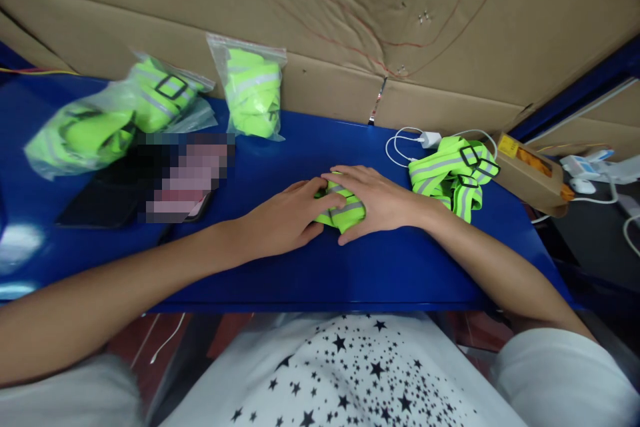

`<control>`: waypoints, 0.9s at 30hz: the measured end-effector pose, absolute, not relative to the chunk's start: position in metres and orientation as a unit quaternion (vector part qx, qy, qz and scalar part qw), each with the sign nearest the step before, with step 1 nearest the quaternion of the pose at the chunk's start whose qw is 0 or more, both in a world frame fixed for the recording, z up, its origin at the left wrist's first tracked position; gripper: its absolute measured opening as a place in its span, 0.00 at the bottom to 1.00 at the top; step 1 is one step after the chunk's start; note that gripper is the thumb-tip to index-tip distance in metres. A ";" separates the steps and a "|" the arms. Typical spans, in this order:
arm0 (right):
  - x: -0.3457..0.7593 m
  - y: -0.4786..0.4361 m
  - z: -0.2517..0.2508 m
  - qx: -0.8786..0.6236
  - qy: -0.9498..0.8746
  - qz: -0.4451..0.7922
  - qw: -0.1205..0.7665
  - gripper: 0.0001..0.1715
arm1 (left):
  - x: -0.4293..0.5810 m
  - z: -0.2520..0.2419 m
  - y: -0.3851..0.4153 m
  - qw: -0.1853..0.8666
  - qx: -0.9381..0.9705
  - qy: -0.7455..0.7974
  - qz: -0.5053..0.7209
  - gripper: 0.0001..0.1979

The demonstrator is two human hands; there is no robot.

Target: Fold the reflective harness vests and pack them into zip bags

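Left hand (pixel 293 217) and right hand (pixel 384 202) meet, fingers curved, beyond the bench's front edge (pixel 310 306). Both forearms (pixel 165 268) slant inward.

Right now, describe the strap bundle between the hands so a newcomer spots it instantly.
On the blue table, find the left hand and right hand. Between them sits the grey-striped neon strap bundle. Unlike the bagged straps and loose straps, it has both hands on it.

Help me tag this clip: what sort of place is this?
Probably a packing or small-goods workbench: neon-yellow, silver-striped fabric straps in clear plastic bags, a glossy blue tabletop, and brown cardboard sheeting behind.
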State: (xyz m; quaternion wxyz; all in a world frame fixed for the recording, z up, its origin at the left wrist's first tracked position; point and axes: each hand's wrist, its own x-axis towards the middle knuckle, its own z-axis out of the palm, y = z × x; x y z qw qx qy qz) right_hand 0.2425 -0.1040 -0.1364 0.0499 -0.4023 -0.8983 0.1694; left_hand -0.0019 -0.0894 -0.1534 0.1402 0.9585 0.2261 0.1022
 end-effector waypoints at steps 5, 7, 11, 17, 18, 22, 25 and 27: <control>0.241 -0.101 -0.149 -0.411 -0.897 0.144 0.078 0.65 | -0.001 -0.151 -0.090 0.147 0.957 0.226 0.104 0.22; 0.242 -0.101 -0.153 -0.402 -0.900 0.139 0.098 0.63 | -0.001 -0.150 -0.091 0.148 0.957 0.225 0.104 0.21; 0.242 -0.101 -0.154 -0.390 -0.902 0.141 0.121 0.61 | -0.001 -0.149 -0.092 0.143 0.955 0.238 0.103 0.21; 0.248 -0.101 -0.140 -0.371 -0.893 0.246 0.069 0.70 | 0.001 -0.145 -0.095 0.168 0.947 0.256 0.096 0.23; 0.250 -0.101 -0.137 -0.366 -0.890 0.265 0.067 0.70 | 0.002 -0.144 -0.097 0.170 0.945 0.264 0.096 0.23; 0.258 -0.099 -0.131 -0.352 -0.884 0.295 0.083 0.63 | 0.005 -0.144 -0.102 0.157 0.942 0.283 0.095 0.21; 0.258 -0.099 -0.132 -0.351 -0.887 0.282 0.102 0.57 | 0.005 -0.144 -0.101 0.158 0.946 0.270 0.090 0.20; 0.257 -0.098 -0.134 -0.354 -0.887 0.274 0.113 0.55 | 0.003 -0.144 -0.098 0.157 0.948 0.262 0.092 0.20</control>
